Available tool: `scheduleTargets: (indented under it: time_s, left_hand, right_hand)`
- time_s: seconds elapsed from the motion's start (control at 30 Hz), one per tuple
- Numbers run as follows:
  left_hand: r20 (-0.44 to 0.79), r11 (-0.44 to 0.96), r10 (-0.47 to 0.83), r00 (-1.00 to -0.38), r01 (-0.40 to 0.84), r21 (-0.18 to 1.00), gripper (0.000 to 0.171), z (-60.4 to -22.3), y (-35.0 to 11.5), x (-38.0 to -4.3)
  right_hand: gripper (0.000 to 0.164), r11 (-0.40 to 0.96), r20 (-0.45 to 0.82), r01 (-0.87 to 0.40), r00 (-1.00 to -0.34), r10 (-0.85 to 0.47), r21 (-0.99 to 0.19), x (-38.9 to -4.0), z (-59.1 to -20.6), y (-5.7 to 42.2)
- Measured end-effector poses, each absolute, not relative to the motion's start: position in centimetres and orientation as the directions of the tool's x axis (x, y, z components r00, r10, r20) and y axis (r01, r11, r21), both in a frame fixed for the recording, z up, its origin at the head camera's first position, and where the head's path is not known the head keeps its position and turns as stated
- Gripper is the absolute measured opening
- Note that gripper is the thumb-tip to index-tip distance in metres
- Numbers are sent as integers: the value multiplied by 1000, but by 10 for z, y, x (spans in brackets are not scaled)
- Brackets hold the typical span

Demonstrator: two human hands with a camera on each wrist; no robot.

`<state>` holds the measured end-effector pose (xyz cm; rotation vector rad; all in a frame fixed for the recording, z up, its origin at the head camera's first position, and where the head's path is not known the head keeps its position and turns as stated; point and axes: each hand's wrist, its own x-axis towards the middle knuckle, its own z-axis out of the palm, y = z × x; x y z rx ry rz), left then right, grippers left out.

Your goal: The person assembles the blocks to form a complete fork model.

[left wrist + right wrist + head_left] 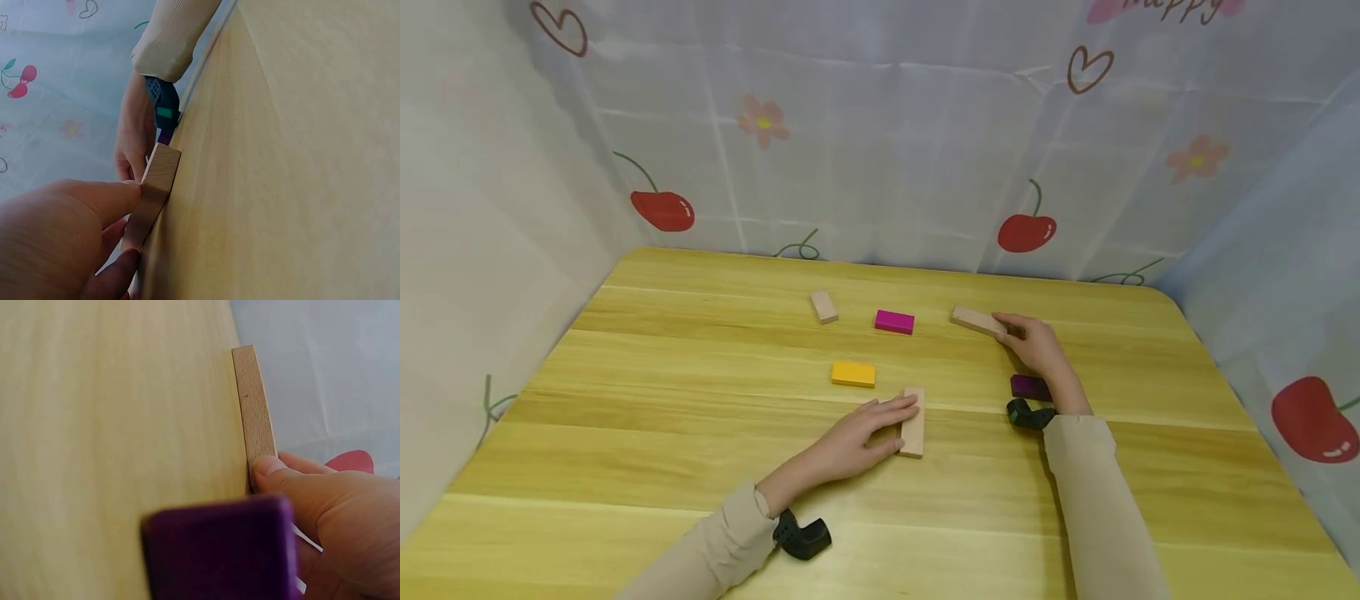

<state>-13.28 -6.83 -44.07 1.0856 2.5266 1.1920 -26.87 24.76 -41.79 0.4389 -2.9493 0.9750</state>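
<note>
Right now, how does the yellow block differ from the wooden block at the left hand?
The yellow block is evenly coloured and shorter; the wooden block is pale, bare wood and longer. In the head view, the yellow block's long side runs across; the wooden block's runs nearly up and down. Both are rectangular blocks.

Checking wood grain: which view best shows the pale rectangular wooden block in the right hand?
The right wrist view: the pale rectangular wooden block appears largest, its grain and a small dark mark visible. The head view shows it small, one end in the right hand; the left wrist view doesn't show it.
</note>
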Motion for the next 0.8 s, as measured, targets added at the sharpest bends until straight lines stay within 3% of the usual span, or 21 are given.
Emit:
scheduleTargets:
  time_s: [0.8]
  left_hand:
    - [156, 438, 661, -734, 546, 714, 48, -443, -68, -132]
  right_hand:
    - [36, 765, 158, -282, -959, -234, -578, -269, -427, 250]
